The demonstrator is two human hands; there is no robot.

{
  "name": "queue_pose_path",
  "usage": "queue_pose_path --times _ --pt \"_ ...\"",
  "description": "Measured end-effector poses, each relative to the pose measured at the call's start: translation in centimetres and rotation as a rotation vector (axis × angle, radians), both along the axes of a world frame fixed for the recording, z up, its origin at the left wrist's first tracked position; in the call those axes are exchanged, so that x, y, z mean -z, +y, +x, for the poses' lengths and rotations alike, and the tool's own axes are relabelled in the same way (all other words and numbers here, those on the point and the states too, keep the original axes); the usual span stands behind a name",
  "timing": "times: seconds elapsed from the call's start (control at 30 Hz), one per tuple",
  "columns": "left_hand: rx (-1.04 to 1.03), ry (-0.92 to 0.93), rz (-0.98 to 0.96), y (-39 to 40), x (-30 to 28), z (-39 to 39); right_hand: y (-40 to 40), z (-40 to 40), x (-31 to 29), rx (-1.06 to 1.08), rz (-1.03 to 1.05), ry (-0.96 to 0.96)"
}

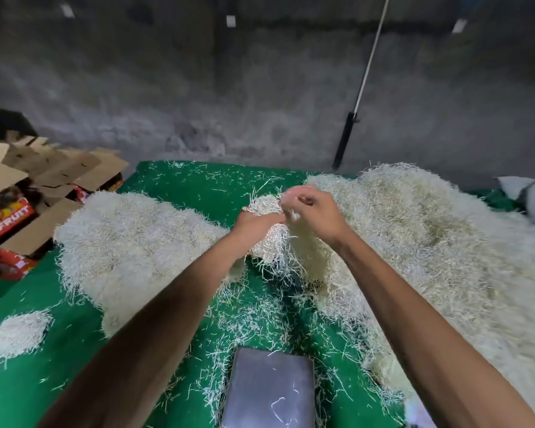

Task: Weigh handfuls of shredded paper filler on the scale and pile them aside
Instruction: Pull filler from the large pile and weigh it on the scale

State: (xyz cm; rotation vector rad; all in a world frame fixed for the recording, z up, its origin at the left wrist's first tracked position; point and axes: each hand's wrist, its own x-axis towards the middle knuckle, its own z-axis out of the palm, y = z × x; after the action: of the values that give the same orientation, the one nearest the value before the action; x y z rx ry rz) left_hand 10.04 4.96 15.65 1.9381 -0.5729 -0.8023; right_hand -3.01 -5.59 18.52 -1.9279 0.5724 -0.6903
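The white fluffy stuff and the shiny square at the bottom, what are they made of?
The fluffy stuff looks like thin, matte, off-white paper strips: loose strands stick out everywhere. The shiny square, probably the scale's top, looks like smooth grey metal, perhaps under clear film; it reflects light, so I can't be sure.

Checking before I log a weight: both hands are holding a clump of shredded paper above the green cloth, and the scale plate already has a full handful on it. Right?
Not quite. The head view shows the scale plate nearly bare, with only a few stray strands. The rest holds: the left hand and right hand hold a clump of shredded paper above the green cloth.
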Motion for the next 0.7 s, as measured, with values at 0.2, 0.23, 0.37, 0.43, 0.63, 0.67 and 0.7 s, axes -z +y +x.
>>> queue_pose_path --times 0.2,0.23,0.37,0.43,0.63,0.67,0.7 --pt "-0.019 0.085 -0.110 -1.3 -2.3 1.2 0.6 -1.6 5.9 0.058 -0.075 0.223" --pt "-0.040 0.074 -0.109 -1.3 -2.4 1.4 0.6 -1.9 6.6 0.095 -0.046 0.210" --pt "-0.019 0.220 -0.181 -0.2 -2.3 3.1 -0.7 -3.7 8.8 0.119 -0.068 0.332" --pt "0.030 0.278 -0.176 0.3 -1.8 3.7 -2.4 -4.8 10.5 0.157 -0.101 0.437" --pt "-0.168 0.541 -0.326 1.9 -0.7 4.5 -5.0 -8.5 14.6 0.242 -0.270 0.771" --pt "-0.199 0.542 -0.350 2.1 -1.0 5.0 -5.2 -9.4 15.2 0.266 -0.257 0.838" --pt "-0.217 0.527 -0.370 2.2 -1.4 5.6 -5.3 -10.3 15.9 0.299 -0.227 0.894"
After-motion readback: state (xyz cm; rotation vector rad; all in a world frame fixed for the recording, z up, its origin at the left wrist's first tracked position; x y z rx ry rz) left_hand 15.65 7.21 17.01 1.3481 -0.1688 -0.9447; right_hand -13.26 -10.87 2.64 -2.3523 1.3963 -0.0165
